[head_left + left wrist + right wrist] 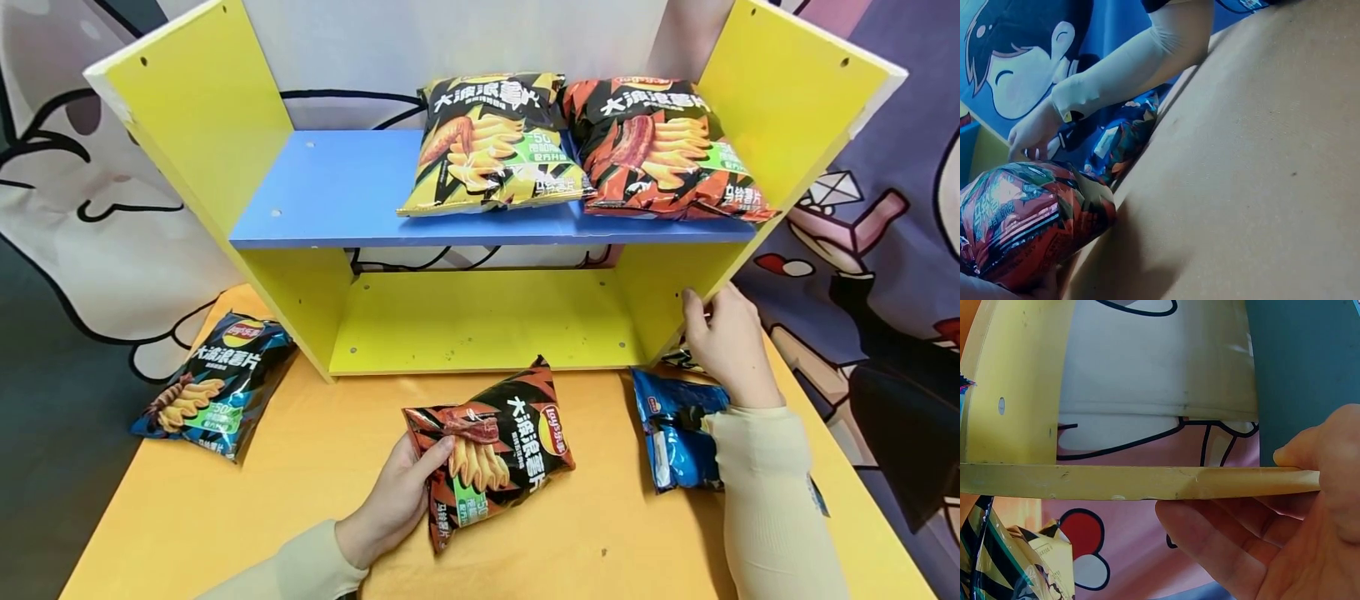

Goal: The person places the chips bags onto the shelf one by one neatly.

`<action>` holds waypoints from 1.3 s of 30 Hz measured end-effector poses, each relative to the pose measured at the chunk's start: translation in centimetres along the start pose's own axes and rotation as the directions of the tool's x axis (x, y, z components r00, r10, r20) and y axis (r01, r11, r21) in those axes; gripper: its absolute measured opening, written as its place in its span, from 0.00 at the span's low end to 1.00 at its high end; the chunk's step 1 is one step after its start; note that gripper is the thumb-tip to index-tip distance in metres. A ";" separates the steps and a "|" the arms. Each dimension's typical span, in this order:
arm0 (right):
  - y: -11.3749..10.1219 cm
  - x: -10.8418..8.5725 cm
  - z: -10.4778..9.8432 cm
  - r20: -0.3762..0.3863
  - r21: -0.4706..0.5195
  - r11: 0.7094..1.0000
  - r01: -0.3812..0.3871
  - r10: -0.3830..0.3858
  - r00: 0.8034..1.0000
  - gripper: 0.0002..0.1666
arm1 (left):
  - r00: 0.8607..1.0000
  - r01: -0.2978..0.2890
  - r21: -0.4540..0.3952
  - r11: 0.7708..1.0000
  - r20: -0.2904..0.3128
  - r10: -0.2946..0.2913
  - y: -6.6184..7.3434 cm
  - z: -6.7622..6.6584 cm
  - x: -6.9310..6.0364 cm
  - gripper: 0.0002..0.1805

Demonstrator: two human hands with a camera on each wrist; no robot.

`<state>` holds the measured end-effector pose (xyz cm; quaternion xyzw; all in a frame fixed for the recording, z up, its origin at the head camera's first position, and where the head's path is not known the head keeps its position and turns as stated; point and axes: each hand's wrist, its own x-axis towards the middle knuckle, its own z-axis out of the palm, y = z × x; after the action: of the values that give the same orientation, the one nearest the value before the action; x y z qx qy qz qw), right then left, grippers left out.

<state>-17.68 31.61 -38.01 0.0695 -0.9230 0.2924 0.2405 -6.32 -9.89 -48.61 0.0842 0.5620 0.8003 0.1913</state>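
Note:
My left hand [390, 504] grips a red and black chip bag [498, 450] by its left side, thumb on the front, just above the table; the left wrist view shows the same red bag [1035, 219]. My right hand [723, 342] pinches the front edge of the shelf's right side panel [712, 250], below the blue board. In the right wrist view the thumb of that hand [1266, 512] lies on one side of the yellow panel [1135, 482] and the fingers on the other.
A yellow chip bag [498, 150] and another red one [652, 146] lie on the blue shelf board [330, 192]. On the orange table [300, 500], a dark blue bag [217, 387] lies left and a bright blue bag [678, 433] right, partly under my right forearm. A yellow-black bag [997, 562] sits beside the panel.

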 end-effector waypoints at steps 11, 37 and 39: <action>-0.1 -0.1 -0.3 0.023 -0.004 0.999 -0.034 0.034 0.999 0.25 | 1.000 -0.027 0.004 1.000 0.001 0.027 -0.1 -0.7 0.1 0.20; -0.4 -0.1 -0.2 0.024 -0.003 0.999 -0.036 0.036 0.999 0.24 | 0.960 -0.132 0.960 0.247 0.061 0.274 4.6 -2.8 0.2 0.39; -0.3 -0.1 -0.2 0.020 -0.002 0.999 -0.036 0.036 0.999 0.24 | 0.940 -0.172 0.978 0.118 0.128 0.316 4.4 -2.1 0.1 0.42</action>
<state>-17.43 31.44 -37.79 0.0556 -0.9268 0.2950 0.2258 -8.11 -12.93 -45.25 0.2332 0.9309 0.2712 -0.0740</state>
